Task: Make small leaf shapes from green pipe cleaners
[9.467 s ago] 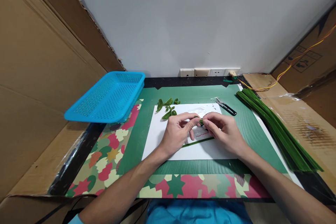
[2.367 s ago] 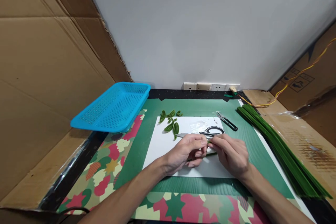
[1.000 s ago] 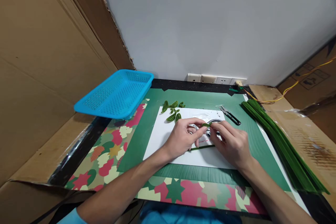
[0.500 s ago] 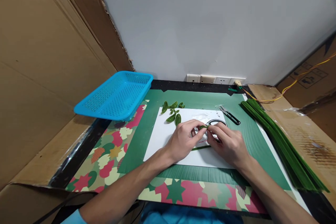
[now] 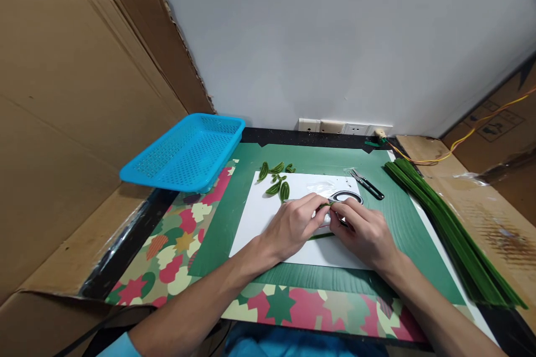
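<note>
My left hand (image 5: 295, 224) and my right hand (image 5: 363, 232) meet over a white sheet (image 5: 263, 220) on the green mat (image 5: 226, 212). Both pinch a green pipe cleaner (image 5: 324, 206) bent between the fingertips; its straight tail (image 5: 319, 236) lies on the sheet under the hands. Just behind the hands lie scissors (image 5: 347, 197), partly hidden. Several finished folded green pieces (image 5: 276, 177) rest at the sheet's far left corner.
A blue mesh basket (image 5: 184, 152) sits raised at the left. Small black snips (image 5: 367, 184) lie at the back right of the mat. A long bundle of green pipe cleaners (image 5: 448, 231) runs along the right. Cardboard walls stand on both sides; wall sockets (image 5: 343, 128) behind.
The hands have stayed together over the sheet, shifting slightly while working the green pipe cleaner between the fingertips. Since 9.5 s ago one more folded piece lies with the others.
</note>
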Motion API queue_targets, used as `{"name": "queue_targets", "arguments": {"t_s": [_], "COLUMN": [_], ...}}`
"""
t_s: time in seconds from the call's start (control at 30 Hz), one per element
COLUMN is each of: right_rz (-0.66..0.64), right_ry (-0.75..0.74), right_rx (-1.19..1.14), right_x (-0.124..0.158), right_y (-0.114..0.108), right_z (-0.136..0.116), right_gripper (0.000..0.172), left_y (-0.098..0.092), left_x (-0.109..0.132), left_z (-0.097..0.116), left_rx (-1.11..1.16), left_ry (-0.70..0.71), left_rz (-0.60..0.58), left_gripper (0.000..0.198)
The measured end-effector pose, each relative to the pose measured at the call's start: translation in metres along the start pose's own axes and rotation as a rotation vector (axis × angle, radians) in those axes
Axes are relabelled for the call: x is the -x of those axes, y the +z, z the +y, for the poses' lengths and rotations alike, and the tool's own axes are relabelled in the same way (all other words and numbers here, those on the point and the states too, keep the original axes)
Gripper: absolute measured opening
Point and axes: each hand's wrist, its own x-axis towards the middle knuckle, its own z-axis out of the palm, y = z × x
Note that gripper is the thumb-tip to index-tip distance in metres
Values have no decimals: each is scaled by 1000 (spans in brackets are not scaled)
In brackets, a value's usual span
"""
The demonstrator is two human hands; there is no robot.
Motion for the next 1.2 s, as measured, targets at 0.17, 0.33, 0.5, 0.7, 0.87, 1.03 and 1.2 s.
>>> {"name": "queue_targets", "arguments": {"t_s": [0.17, 0.33, 0.5, 0.7, 0.87, 1.03, 1.2], "right_rz": [-4, -23, -10, 51, 39, 28, 3], "right_ry": [0, 21, 10, -11, -39, -56, -78], "right_rx": [-10, -73, -143, -176, -151, -115, -91], "right_x": [1, 1, -3, -8, -7, -4, -2], "right_y": [0, -2, -9, -16, -19, -18, -15], "right_z": [1, 1, 3, 7, 10, 13, 14], "right_gripper": [16, 11, 5, 27, 24, 20, 15], "left_y": [2, 1, -5, -10, -14, -16, -16], "left_x": [-1, -3, -7, -9, -10, -9, -9], "left_z": [1, 6, 10, 9, 7, 4, 4], "left_rx": [72, 240, 689, 928, 1028, 1001, 936], "left_ry": [-6, -111, -327, -446, -495, -496, -480], "left_rz": [24, 31, -48, -47, -90, -177, -199], "left_gripper": [29, 25, 31, 34, 32, 32, 34]}}
